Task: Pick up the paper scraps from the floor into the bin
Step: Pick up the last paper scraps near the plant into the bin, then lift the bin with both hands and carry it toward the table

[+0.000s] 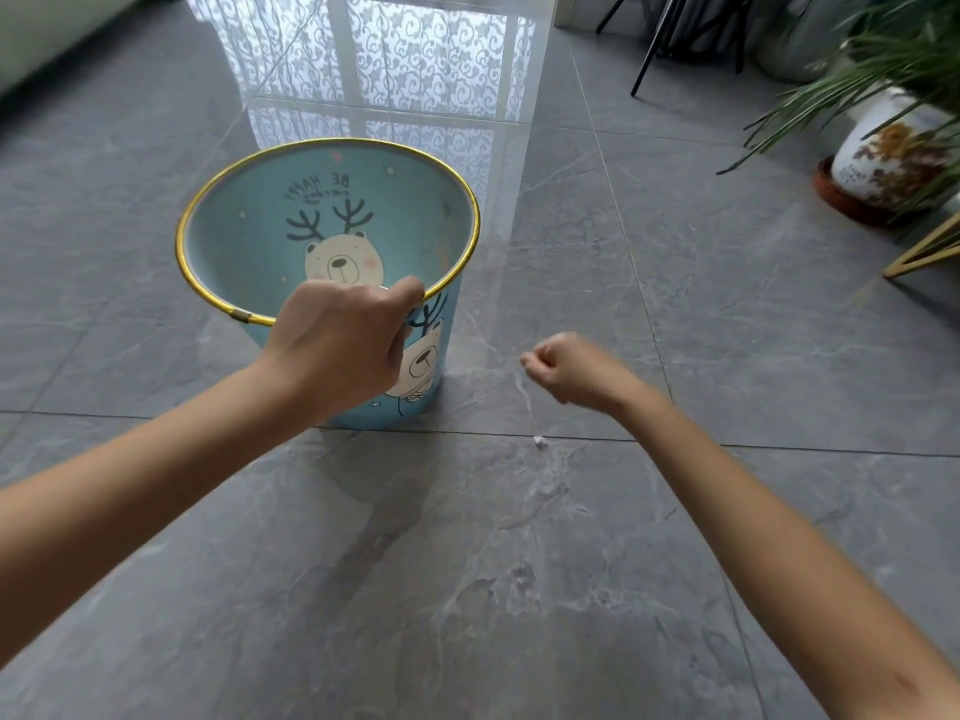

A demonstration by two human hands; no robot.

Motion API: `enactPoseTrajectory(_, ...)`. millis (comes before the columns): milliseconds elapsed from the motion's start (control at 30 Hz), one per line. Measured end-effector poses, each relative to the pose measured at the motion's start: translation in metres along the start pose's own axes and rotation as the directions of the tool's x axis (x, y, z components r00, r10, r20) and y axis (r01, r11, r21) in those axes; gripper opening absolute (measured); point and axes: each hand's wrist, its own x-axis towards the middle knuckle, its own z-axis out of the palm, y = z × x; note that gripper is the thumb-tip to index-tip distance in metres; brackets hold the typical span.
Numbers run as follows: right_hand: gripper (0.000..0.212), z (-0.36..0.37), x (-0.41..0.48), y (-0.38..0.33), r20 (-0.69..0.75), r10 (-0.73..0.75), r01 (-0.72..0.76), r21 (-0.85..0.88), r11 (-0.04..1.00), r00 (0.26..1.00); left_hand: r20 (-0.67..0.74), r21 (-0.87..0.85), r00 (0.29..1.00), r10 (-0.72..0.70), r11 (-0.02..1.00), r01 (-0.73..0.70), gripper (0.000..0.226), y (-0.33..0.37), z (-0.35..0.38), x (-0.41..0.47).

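Observation:
A light-blue bin (pixel 249 241) with a gold rim and a bear-with-antlers print stands on the grey tiled floor, left of centre. My left hand (pixel 340 340) grips its near rim, fingers curled over the edge. To the right of the bin, my right hand (pixel 574 371) hovers over the floor with its fingers curled into a fist; whether anything is inside it cannot be seen. A small white paper scrap (pixel 540 442) lies on the floor at a tile joint, just below and in front of the right hand.
A potted plant in a white patterned pot (pixel 883 158) on a red saucer stands at the right. Black stand legs (pixel 660 49) are at the back right, a gold metal frame (pixel 924 252) at the right edge. The glossy floor reflects a curtained window.

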Motion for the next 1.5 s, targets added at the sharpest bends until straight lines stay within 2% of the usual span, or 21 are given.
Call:
enactPoseTrajectory(67, 0.041, 0.028, -0.008, 0.010, 0.184, 0.077, -0.043, -0.181, 0.983, 0.980, 0.013, 0.001, 1.000, 0.004, 1.000, -0.004, 0.015, 0.000, -0.001, 0.000)
enactPoseTrajectory(100, 0.038, 0.042, -0.014, 0.017, 0.216, 0.119, -0.063, -0.250, 0.966, 0.969, 0.015, -0.002, 1.000, 0.007, 1.000, -0.007, 0.015, -0.001, 0.000, -0.001)
enactPoseTrajectory(167, 0.038, 0.064, -0.026, 0.028, 0.147, 0.127, -0.066, -0.363, 0.930, 0.981, 0.013, -0.007, 1.000, 0.003, 1.000, -0.003, 0.014, -0.002, 0.001, -0.001)
enactPoseTrajectory(267, 0.042, 0.079, -0.035, 0.036, -0.026, 0.097, -0.100, -0.409, 0.907, 0.995, 0.016, -0.005, 1.000, 0.000, 1.000, 0.000, 0.014, -0.003, 0.001, -0.001)
enactPoseTrajectory(433, 0.036, 0.091, -0.043, 0.042, -0.101, -0.032, -0.016, -0.440, 0.898, 0.994, 0.016, -0.013, 1.000, 0.008, 1.000, -0.008, 0.011, -0.004, 0.004, -0.001)
enactPoseTrajectory(500, 0.033, 0.094, -0.047, 0.044, -0.101, 0.006, -0.047, -0.412, 0.910, 0.995, 0.018, -0.012, 1.000, 0.007, 1.000, -0.006, 0.012, -0.004, 0.004, -0.001)
enactPoseTrajectory(567, 0.031, 0.097, -0.046, 0.047, -0.124, -0.041, -0.015, -0.424, 0.906, 0.991, 0.021, -0.007, 1.000, 0.007, 1.000, -0.007, 0.014, -0.004, 0.004, -0.002)
enactPoseTrajectory(633, 0.028, 0.090, -0.041, 0.046, -0.212, -0.064, -0.012, -0.340, 0.940, 0.975, 0.012, -0.005, 1.000, 0.008, 1.000, -0.008, 0.013, -0.004, 0.004, -0.003)
enactPoseTrajectory(667, 0.027, 0.084, -0.038, 0.044, -0.268, 0.011, -0.067, -0.201, 0.977, 0.963, 0.009, -0.003, 1.000, 0.014, 1.000, -0.014, 0.012, -0.004, 0.003, -0.003)
enactPoseTrajectory(733, 0.027, 0.060, -0.032, 0.029, -0.463, 0.143, -0.084, 0.145, 0.986, 0.875, -0.001, -0.008, 1.000, 0.028, 1.000, -0.028, 0.006, -0.005, 0.003, -0.002)
enactPoseTrajectory(833, 0.031, 0.003, -0.013, -0.034, -0.699, 0.149, 0.244, 0.430, 0.869, 0.700, 0.010, -0.033, 1.000, 0.023, 0.999, -0.022, 0.009, -0.007, 0.005, -0.005)
enactPoseTrajectory(900, 0.033, -0.036, 0.005, -0.079, -0.738, 0.078, 0.404, 0.450, 0.796, 0.670, 0.041, -0.061, 0.999, 0.022, 0.998, -0.019, 0.015, -0.009, 0.007, -0.003)
enactPoseTrajectory(967, 0.037, -0.060, 0.025, -0.113, -0.685, -0.068, 0.385, 0.322, 0.865, 0.725, 0.066, -0.038, 0.997, 0.043, 0.998, -0.041, 0.018, -0.010, 0.007, 0.000)
enactPoseTrajectory(1033, 0.040, -0.067, 0.051, -0.134, -0.462, -0.182, 0.264, 0.118, 0.957, 0.868, 0.163, -0.009, 0.985, 0.054, 0.999, -0.054, 0.016, -0.018, 0.002, 0.008)
enactPoseTrajectory(1067, 0.041, -0.062, 0.068, -0.140, -0.316, -0.184, 0.199, 0.017, 0.980, 0.931, 0.219, -0.022, 0.973, 0.071, 0.997, -0.068, 0.018, -0.027, 0.007, 0.012)
enactPoseTrajectory(1133, 0.036, -0.061, 0.076, -0.137, -0.190, -0.114, 0.093, -0.112, 0.989, 0.975, 0.212, -0.109, 0.964, 0.159, 0.984, -0.138, 0.021, -0.032, 0.001, 0.014)
enactPoseTrajectory(1200, 0.022, -0.055, 0.085, -0.135, -0.241, -0.079, 0.064, -0.067, 0.996, 0.967, 0.157, -0.178, 0.962, 0.224, 0.964, -0.195, 0.024, -0.047, 0.008, 0.015)
enactPoseTrajectory(1267, 0.007, -0.049, 0.080, -0.133, -0.341, -0.053, 0.075, 0.051, 0.996, 0.939, 0.210, -0.210, 0.945, 0.250, 0.956, -0.206, 0.024, -0.054, 0.009, 0.010)
enactPoseTrajectory(1367, 0.023, -0.050, 0.085, -0.142, -0.358, 0.023, 0.029, 0.139, 0.990, 0.933, 0.283, -0.311, 0.910, 0.303, 0.927, -0.212, 0.019, -0.072, 0.012, 0.008)
enactPoseTrajectory(1433, 0.021, -0.047, 0.083, -0.145, -0.378, 0.040, -0.014, 0.069, 0.997, 0.925, 0.305, -0.342, 0.882, 0.359, 0.906, -0.251, 0.020, -0.079, 0.015, 0.010)
enactPoseTrajectory(1500, 0.053, -0.043, 0.079, -0.148, -0.423, 0.098, -0.071, 0.081, 0.994, 0.901, 0.323, -0.321, 0.852, 0.412, 0.895, -0.311, 0.024, -0.080, 0.017, 0.012)
